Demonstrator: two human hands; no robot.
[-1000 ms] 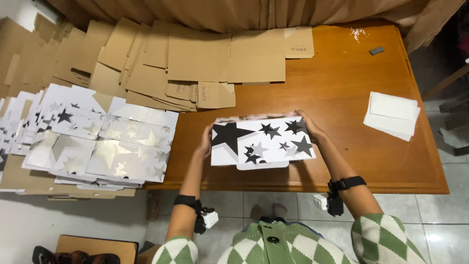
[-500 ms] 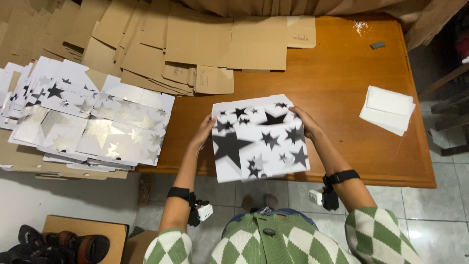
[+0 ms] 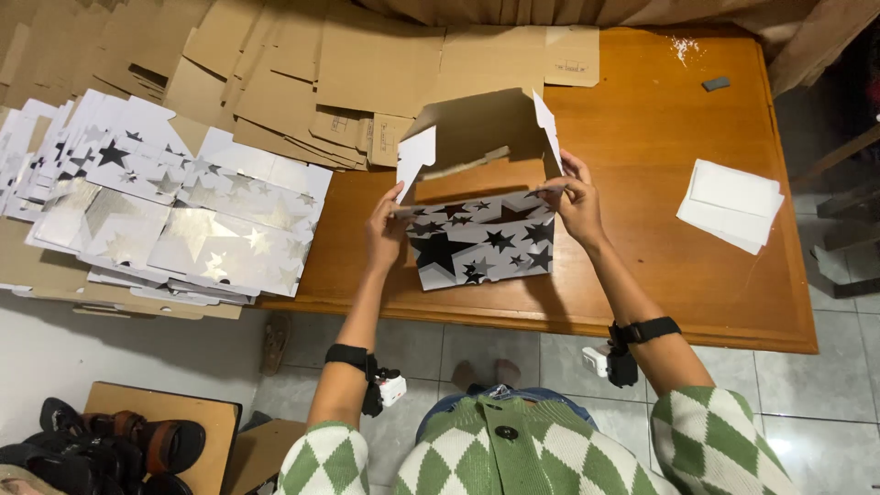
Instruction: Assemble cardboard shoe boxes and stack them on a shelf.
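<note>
Box [image 3: 481, 240], white with black stars on its outer face and plain brown card inside, sits at the near edge of my table [image 3: 642, 266], roughly centre of view. It is half formed: the front wall faces me, the lid flap stands up behind it at 12 o'clock, and white side flaps stick out at either end.

My left hand [image 3: 385, 236] grips the box's left end, at 9 o'clock from its middle, thumb on the top edge and fingers curled round the corner. My right hand [image 3: 576, 203] pinches the top right corner, at 2 o'clock from the box's middle, fingertips on the edge beside the right flap. Both hands are closed on card, not spread.

Flat starred blanks [image 3: 174, 225] lie fanned in a pile at 9 o'clock, well apart from the box, overhanging the table's left end. Brown cardboard sheets [image 3: 348, 64] cover the far side from 10 to 12 o'clock. White folded stack [image 3: 731, 203] lies at 3 o'clock, apart from my right hand. A small grey object [image 3: 716, 83] sits at 1 o'clock near the far edge. Shoes [image 3: 110, 449] are on the floor, lower left.
</note>
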